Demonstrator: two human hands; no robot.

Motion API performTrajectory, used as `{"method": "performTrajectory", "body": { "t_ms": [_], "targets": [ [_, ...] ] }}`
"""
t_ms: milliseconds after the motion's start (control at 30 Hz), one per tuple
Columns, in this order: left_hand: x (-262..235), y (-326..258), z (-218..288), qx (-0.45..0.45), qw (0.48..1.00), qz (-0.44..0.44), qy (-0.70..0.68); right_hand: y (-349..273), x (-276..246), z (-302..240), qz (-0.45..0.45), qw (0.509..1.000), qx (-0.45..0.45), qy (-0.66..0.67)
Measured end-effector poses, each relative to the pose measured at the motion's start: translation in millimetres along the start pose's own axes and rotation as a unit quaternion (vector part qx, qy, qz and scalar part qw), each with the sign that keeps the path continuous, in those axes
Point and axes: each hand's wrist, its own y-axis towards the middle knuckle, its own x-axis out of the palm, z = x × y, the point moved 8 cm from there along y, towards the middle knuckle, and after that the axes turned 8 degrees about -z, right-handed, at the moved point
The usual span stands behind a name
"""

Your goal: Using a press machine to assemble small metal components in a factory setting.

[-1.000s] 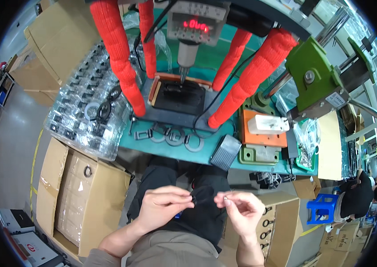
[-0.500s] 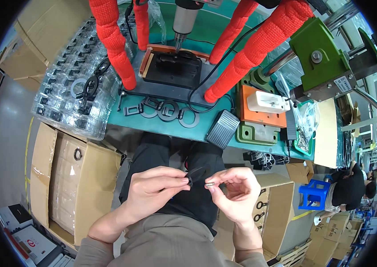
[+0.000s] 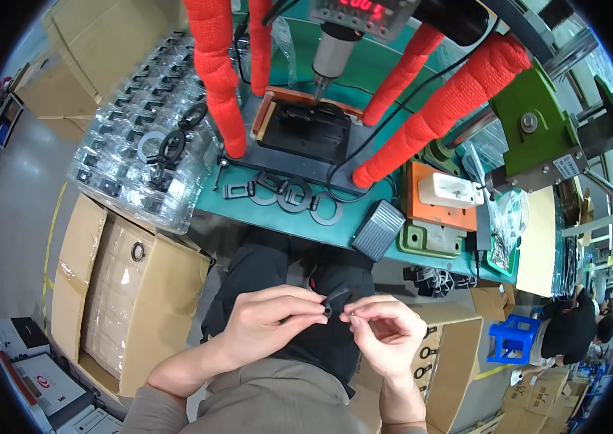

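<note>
Over my lap, my left hand (image 3: 267, 318) pinches a small black plastic part (image 3: 330, 305) between thumb and fingertips. Its full shape is lost against my dark trousers. Close to its right side, my right hand (image 3: 390, 333) has thumb and forefinger closed on a small metal piece (image 3: 351, 314), mostly hidden by the fingertips. Whether the two pieces touch, I cannot tell. Ahead on the green bench (image 3: 285, 223) lie several black ring-shaped parts (image 3: 294, 196), some with square clip ends, and a flat grey ring (image 3: 328, 210).
A press with red-wrapped posts (image 3: 216, 79) stands over a black fixture (image 3: 306, 134). To its right are a grey foot pedal (image 3: 379, 230) and a green hand press (image 3: 538, 130). Clear trays (image 3: 129, 166) hold black parts at left. Cartons (image 3: 165, 311) flank me; a person (image 3: 571, 329) is far right.
My right hand has brought the metal piece nearer to the black part in my left hand. The view has shifted, so the bench appears lower and farther right.
</note>
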Motion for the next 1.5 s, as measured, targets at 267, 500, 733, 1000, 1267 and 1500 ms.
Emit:
{"method": "performTrajectory", "body": {
  "t_ms": [267, 500, 733, 1000, 1267, 1500],
  "targets": [
    [-3, -1, 5, 0.010, 1.000, 0.009, 0.008, 0, 8, -10, -0.028, 0.992, -0.001, -0.122],
    [-2, 0, 6, -0.003, 1.000, -0.016, 0.026, 0, 4, -12, 0.073, 0.993, -0.005, -0.089],
    [2, 1, 16, 0.010, 0.997, -0.028, 0.077, 10, 16, -25, -0.030, 0.955, -0.095, -0.281],
    [4, 4, 21, 0.045, 0.993, -0.039, 0.105, 11, 17, -18, -0.077, 0.957, -0.075, -0.270],
    [6, -1, -17, -0.182, 0.974, -0.068, -0.114, 3, 16, 10, -0.118, 0.978, -0.076, -0.156],
    [12, -4, -30, -0.229, 0.942, -0.063, -0.239, -2, 19, 13, -0.117, 0.974, -0.131, -0.141]
  ]
}}
